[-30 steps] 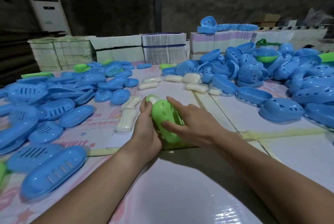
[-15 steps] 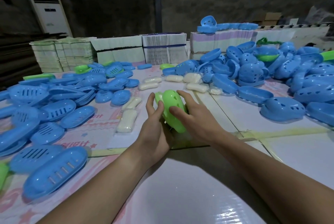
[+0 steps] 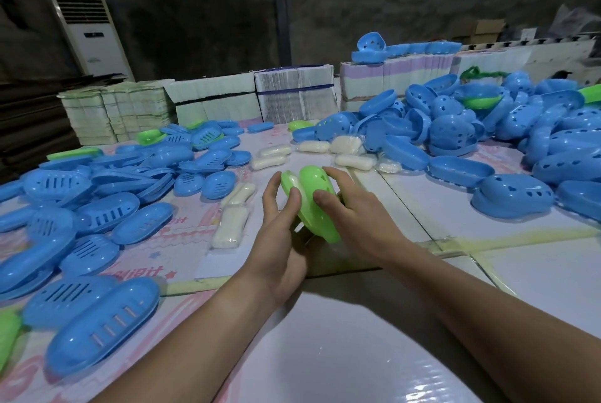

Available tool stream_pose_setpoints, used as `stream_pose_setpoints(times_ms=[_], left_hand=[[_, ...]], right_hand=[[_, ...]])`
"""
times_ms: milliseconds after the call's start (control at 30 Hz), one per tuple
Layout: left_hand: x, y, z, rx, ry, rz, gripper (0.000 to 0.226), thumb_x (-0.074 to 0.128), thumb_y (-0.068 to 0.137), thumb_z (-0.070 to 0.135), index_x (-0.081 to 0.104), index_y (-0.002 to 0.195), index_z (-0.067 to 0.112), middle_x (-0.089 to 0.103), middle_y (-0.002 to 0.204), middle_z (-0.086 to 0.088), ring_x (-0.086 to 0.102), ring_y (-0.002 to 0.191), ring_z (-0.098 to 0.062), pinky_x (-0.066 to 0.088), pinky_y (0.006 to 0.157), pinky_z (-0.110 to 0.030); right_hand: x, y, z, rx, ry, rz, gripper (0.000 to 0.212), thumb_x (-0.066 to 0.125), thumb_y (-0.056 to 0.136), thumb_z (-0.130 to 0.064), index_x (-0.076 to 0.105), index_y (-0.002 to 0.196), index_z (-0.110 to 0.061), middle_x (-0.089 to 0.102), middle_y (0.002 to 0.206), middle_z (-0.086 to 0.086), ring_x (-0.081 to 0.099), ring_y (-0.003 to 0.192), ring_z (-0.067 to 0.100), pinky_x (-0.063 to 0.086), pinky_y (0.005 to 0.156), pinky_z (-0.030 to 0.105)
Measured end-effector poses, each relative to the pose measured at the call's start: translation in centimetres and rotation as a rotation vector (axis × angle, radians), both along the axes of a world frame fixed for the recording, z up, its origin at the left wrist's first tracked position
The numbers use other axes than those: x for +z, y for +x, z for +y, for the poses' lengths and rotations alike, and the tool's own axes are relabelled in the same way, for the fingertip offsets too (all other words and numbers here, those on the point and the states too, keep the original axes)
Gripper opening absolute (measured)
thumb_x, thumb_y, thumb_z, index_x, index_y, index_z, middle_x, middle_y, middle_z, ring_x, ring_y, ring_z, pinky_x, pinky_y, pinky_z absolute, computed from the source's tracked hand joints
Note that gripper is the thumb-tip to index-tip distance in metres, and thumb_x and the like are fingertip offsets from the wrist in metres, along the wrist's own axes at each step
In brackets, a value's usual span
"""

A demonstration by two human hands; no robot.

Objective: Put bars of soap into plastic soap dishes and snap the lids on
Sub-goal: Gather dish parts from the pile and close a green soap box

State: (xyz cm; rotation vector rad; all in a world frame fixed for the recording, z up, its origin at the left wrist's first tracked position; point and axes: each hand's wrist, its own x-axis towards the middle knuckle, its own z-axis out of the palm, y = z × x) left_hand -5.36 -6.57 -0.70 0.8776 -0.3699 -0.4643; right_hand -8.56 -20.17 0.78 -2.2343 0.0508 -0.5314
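You're holding a green oval plastic soap dish (image 3: 317, 204) between both hands, on edge above the white glossy tabletop (image 3: 341, 354), its long axis running away from you and slightly left. Your left hand (image 3: 279, 240) is cupping the near-left side, fingers curled round the green tray half with the pale white soap bar (image 3: 294, 182) showing in the gap; thumb is pressing the rim. Your right hand (image 3: 354, 217) is wrapping the domed green lid half from the right, thumb on its face, fingers curled over the far side.

The two halves are sitting gapped at the far end and looking closed at the near end, so the seam is facing up between your palms. My read: the snap is needing a squeeze straight across that seam, hands toward each other. Both hands are equally close. Spare wrapped soap bars (image 3: 231, 230) are lying just left of your left hand, blue slotted plastic trays (image 3: 104, 331) further left.
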Motion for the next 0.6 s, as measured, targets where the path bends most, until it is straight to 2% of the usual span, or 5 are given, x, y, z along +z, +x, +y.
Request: stream_pose_setpoints(times_ms=[100,333,467,600], left_hand=[[-0.08,-0.13,-0.16,0.008,0.029,-0.025,0.044,0.067,0.081,0.037,0.056,0.119,0.056,0.077,0.113,-0.001,0.075,0.098,-0.023,0.058,0.091,-0.049],[-0.08,-0.5,-0.19,0.003,0.111,-0.085,0.047,0.067,0.085,0.04,0.054,0.127,0.054,0.074,0.119,-0.002,0.073,0.105,-0.026,0.057,0.094,-0.048],[-0.19,-0.65,-0.23,-0.01,0.145,-0.115,0.051,0.069,0.082,0.043,0.053,0.129,0.053,0.075,0.119,-0.003,0.074,0.102,-0.026,0.062,0.084,-0.042],[-0.17,-0.77,-0.1,-0.021,0.157,-0.138,0.055,0.071,0.081,0.043,0.05,0.132,0.049,0.075,0.116,-0.004,0.074,0.098,-0.025,0.062,0.076,-0.037]], right_hand=[[-0.09,-0.19,0.17,-0.012,-0.03,-0.012,0.075,0.025,0.074,-0.078,0.034,0.139,-0.043,0.067,0.097,0.006,0.062,0.089,0.024,0.05,0.081,0.042],[0.39,-0.62,0.12,-0.008,-0.015,-0.033,0.074,0.03,0.076,-0.074,0.036,0.142,-0.039,0.066,0.096,0.007,0.06,0.09,0.024,0.048,0.081,0.039],[0.61,-0.82,-0.01,0.005,0.015,-0.042,0.067,0.035,0.081,-0.066,0.038,0.141,-0.037,0.066,0.094,0.005,0.06,0.088,0.023,0.047,0.078,0.037],[0.59,-0.85,-0.14,0.042,0.04,-0.037,0.072,0.032,0.075,-0.072,0.039,0.138,-0.038,0.067,0.092,0.004,0.061,0.085,0.02,0.046,0.074,0.034]])
